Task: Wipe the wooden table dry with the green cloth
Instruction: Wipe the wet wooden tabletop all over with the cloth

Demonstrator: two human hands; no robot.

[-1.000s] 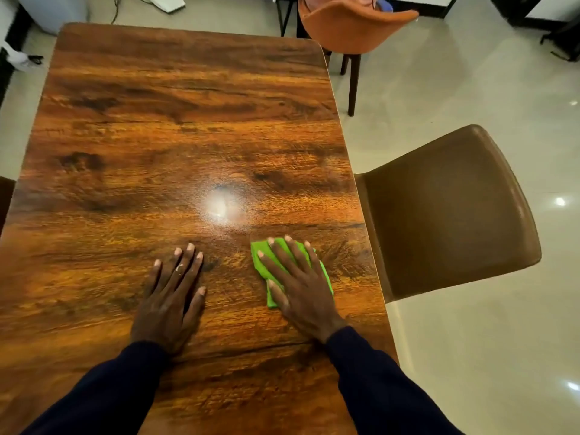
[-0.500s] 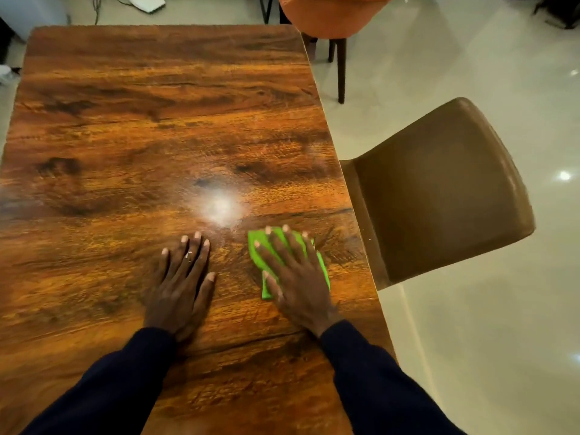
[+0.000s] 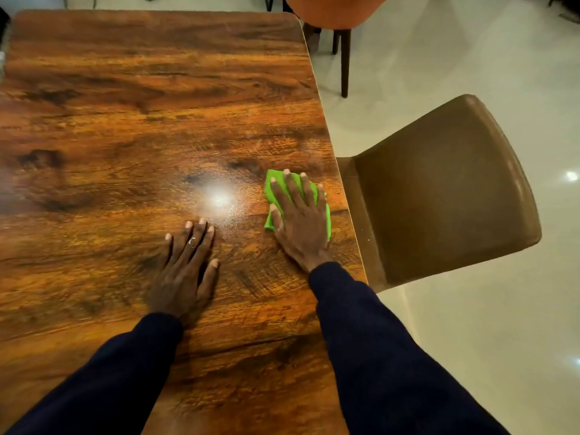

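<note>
As my right hand (image 3: pixel 301 227) flattens the folded green cloth (image 3: pixel 272 185) at three o'clock, left hand (image 3: pixel 185 274) flat on the brown wooden table (image 3: pixel 125 120), I reckon much remains unwiped.

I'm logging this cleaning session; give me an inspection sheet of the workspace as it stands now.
Surface: wooden table, glossy, with a bright light glare near the middle; wetness cannot be told.
Job's things: green cloth lies flat near the table's right edge.
Clutter: nothing seen.
Hands: right hand presses the green cloth, fingers spread; left hand rests flat on the table.
Cables: nothing seen.
Surroundings: brown chair at the right edge, orange chair beyond the far corner, pale floor.
</note>
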